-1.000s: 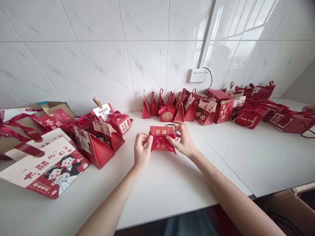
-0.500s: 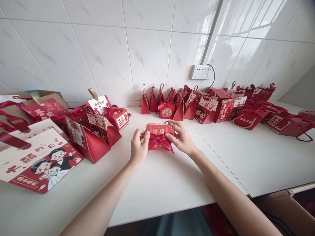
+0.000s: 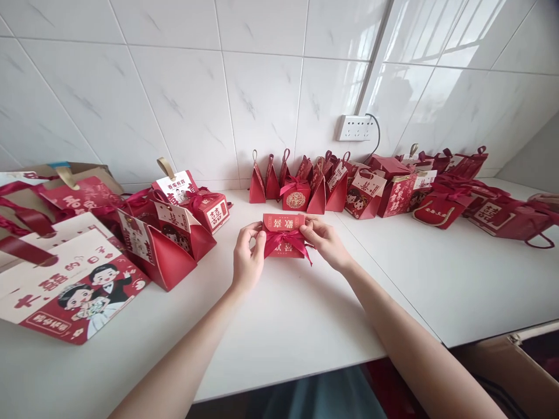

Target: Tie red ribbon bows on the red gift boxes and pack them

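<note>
Between my two hands is a small red gift box (image 3: 283, 222) with gold characters, held over the middle of the white counter. A dark red ribbon bow (image 3: 285, 237) is tied across its front. My left hand (image 3: 250, 256) grips the box's left edge, thumb in front and fingers behind. At the right edge, my right hand (image 3: 325, 240) pinches the box near its upper corner, thumb beside the bow. The fingertips behind the box are hidden.
Red gift boxes (image 3: 292, 195) stand along the tiled wall. Flat printed bags (image 3: 82, 291) and tent-shaped boxes (image 3: 163, 256) lie left. More boxes (image 3: 502, 218) sit right, near part of another hand (image 3: 544, 199). A socket strip (image 3: 356, 128) is on the wall; a carton (image 3: 502, 364) is lower right.
The box has tilted and risen slightly in my hands, showing more of its lower front. My right hand's fingers have drawn in closer around its right edge.
</note>
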Demonstrator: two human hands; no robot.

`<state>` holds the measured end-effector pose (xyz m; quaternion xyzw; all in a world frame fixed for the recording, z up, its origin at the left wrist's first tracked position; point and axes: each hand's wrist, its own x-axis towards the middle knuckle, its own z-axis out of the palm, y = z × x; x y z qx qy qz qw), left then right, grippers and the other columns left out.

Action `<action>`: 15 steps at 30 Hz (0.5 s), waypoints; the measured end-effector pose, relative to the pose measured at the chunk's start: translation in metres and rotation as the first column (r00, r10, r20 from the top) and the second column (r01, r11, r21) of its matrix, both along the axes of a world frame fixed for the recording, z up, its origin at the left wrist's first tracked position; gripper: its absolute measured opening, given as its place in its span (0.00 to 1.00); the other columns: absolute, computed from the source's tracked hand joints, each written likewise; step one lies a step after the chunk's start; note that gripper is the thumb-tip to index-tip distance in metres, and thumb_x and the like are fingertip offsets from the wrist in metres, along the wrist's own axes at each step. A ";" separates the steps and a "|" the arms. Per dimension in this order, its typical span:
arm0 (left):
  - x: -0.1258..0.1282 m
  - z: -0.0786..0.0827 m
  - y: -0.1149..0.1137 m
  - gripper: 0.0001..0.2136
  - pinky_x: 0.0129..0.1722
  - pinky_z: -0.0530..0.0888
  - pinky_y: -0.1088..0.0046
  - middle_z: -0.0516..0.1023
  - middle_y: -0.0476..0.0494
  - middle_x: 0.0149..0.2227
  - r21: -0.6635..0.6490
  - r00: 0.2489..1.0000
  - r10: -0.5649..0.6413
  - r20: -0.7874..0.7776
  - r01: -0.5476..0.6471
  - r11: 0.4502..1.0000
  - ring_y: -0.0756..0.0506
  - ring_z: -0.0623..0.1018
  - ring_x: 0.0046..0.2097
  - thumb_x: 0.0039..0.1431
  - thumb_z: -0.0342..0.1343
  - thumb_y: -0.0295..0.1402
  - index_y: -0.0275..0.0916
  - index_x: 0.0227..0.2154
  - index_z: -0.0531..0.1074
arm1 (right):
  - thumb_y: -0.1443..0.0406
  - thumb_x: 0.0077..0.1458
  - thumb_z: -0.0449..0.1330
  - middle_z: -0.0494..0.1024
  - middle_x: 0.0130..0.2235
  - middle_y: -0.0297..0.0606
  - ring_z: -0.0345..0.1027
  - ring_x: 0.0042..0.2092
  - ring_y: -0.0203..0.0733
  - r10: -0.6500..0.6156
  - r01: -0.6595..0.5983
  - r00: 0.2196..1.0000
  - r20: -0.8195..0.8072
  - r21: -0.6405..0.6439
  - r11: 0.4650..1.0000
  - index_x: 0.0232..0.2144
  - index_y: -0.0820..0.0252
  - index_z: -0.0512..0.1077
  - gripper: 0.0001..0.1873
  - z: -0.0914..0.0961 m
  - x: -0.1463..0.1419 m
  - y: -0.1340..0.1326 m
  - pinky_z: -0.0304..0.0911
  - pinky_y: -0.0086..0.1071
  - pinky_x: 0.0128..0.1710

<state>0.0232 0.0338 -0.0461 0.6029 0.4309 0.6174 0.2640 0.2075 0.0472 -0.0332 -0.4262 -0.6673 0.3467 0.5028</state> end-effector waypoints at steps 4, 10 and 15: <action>0.000 0.001 -0.002 0.10 0.43 0.73 0.68 0.74 0.38 0.48 0.005 0.999 0.020 -0.044 -0.020 1.000 0.43 0.73 0.52 0.60 0.48 0.40 0.40 0.29 0.64 | 0.42 0.51 0.54 0.71 0.35 0.39 0.67 0.42 0.44 0.009 -0.010 0.999 -0.040 -0.025 1.000 0.21 0.58 0.62 0.26 -0.005 0.001 0.004 0.66 0.35 0.37; 0.002 -0.001 0.000 0.10 0.38 0.72 0.71 0.72 0.38 0.45 0.048 0.993 0.059 -0.099 -0.054 0.997 0.44 0.73 0.49 0.61 0.47 0.40 0.40 0.28 0.63 | 0.43 0.52 0.54 0.69 0.32 0.36 0.67 0.38 0.42 0.032 -0.034 0.997 -0.068 -0.031 0.999 0.21 0.57 0.61 0.25 -0.007 0.003 0.006 0.67 0.36 0.34; -0.001 -0.001 0.005 0.09 0.34 0.72 0.72 0.71 0.38 0.42 0.126 0.978 0.133 -0.158 -0.114 0.985 0.44 0.72 0.47 0.60 0.47 0.35 0.41 0.25 0.60 | 0.44 0.51 0.55 0.70 0.35 0.38 0.67 0.40 0.44 0.025 -0.026 0.999 -0.041 -0.012 1.000 0.21 0.57 0.60 0.25 -0.002 0.005 0.006 0.68 0.36 0.34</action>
